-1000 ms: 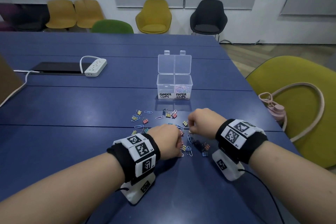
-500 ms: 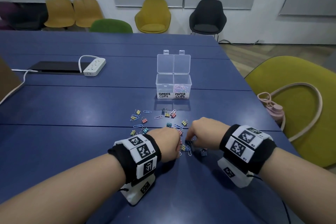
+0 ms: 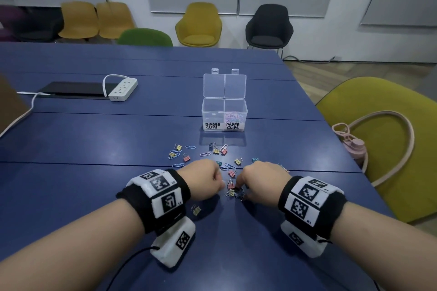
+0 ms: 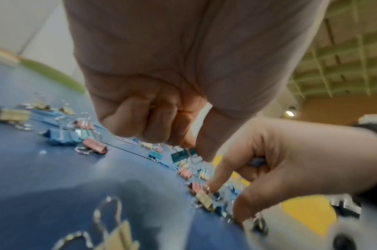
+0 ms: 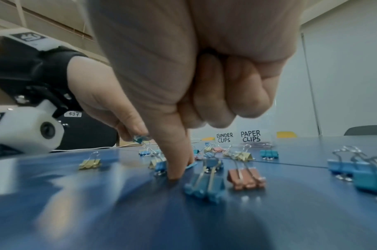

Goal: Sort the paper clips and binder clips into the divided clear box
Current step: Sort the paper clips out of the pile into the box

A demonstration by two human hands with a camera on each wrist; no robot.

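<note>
The clear divided box [image 3: 224, 111] stands open mid-table; its right half, labelled paper clips, holds pastel paper clips. Coloured binder clips [image 3: 234, 192] and paper clips [image 3: 190, 147] lie scattered in front of it. My left hand [image 3: 218, 182] hovers low with curled fingers and pinches a small blue binder clip [image 5: 138, 138]. My right hand [image 3: 238, 186] is close beside it. Its index fingertip [image 5: 174, 174] touches the table beside a blue binder clip [image 5: 204, 187], and its curled fingers hold a blue clip [image 4: 256, 162].
One yellow binder clip [image 3: 196, 210] lies near my left wrist. A white power strip [image 3: 123, 90] and a dark flat device [image 3: 73, 88] sit at the back left. A yellow-green chair [image 3: 387, 139] with a bag strap and a pink bottle [image 3: 354, 149] stands by the table's right edge.
My right hand has come back toward me and leftward onto the near cluster, close to the left hand. The left hand has hardly moved.
</note>
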